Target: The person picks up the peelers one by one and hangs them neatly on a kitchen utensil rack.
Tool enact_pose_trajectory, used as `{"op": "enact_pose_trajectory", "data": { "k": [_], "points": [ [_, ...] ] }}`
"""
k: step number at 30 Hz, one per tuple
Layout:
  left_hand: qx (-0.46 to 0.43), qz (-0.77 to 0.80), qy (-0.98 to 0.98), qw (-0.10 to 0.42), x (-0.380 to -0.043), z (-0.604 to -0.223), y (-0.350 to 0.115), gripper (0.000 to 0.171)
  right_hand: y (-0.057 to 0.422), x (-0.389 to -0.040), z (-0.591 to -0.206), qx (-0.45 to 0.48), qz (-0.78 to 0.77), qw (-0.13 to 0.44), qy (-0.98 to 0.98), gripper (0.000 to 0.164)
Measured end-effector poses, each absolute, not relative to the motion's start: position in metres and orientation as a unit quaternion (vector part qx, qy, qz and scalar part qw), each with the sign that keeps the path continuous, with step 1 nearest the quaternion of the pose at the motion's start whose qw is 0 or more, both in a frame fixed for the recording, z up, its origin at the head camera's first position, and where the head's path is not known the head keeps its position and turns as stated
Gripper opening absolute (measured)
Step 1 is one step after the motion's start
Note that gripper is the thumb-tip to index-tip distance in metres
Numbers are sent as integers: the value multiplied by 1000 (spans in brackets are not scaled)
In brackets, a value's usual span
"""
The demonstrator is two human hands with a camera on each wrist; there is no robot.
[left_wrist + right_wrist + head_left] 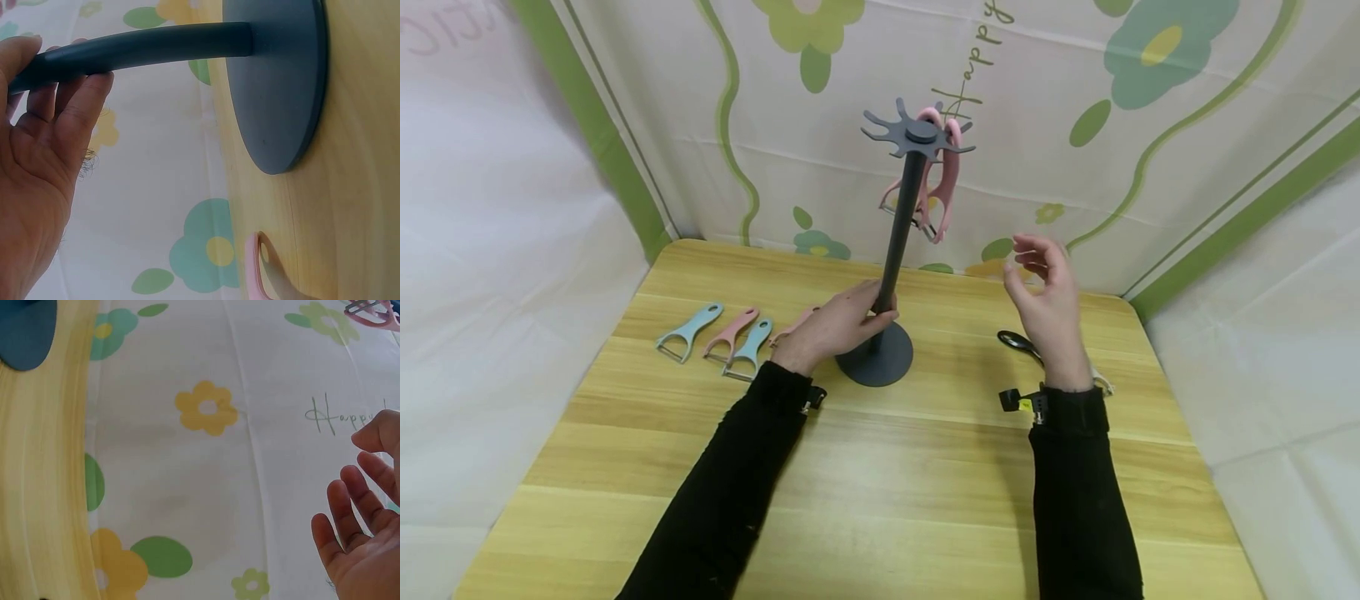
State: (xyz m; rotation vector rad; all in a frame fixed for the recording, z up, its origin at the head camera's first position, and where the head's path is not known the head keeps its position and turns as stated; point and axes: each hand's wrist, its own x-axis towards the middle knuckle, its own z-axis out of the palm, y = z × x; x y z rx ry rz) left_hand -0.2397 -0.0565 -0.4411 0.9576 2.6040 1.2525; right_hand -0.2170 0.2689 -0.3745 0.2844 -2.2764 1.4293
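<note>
1 dark stand (pixel 900 225), 4 pink peelers (pixel 950 173), 2 blue peelers (pixel 700 319), 1 black handle (pixel 1017 340), 2 hands (pixel 1051 315)

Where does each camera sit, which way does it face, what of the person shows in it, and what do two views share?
Head: worn on the head, facing forward and down at the table and stand; left hand, right hand and black sleeves show.
Left wrist: on that wrist, facing the stand's pole and base, seen sideways; the left hand shows, gripping the pole.
Right wrist: on that wrist, facing the flowered curtain; the right hand shows, holding nothing.
Shared: both wrist views include base, table and curtain.
</note>
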Motion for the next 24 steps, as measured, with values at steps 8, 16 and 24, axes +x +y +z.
{"op": "enact_pose_trajectory", "data": {
  "k": [8, 16, 24],
  "points": [
    [315, 412, 854, 49, -240, -441, -56, 8, 286, -216, -387, 82, 454, 217, -860, 45],
    [316, 411, 854, 49, -239, -440, -56, 8, 302, -217, -395, 84, 412, 219, -881, 48],
    [317, 410, 854, 49, -240, -440, -56, 8, 314, -216, -396, 72, 368, 181, -909, 48]
  ]
}}
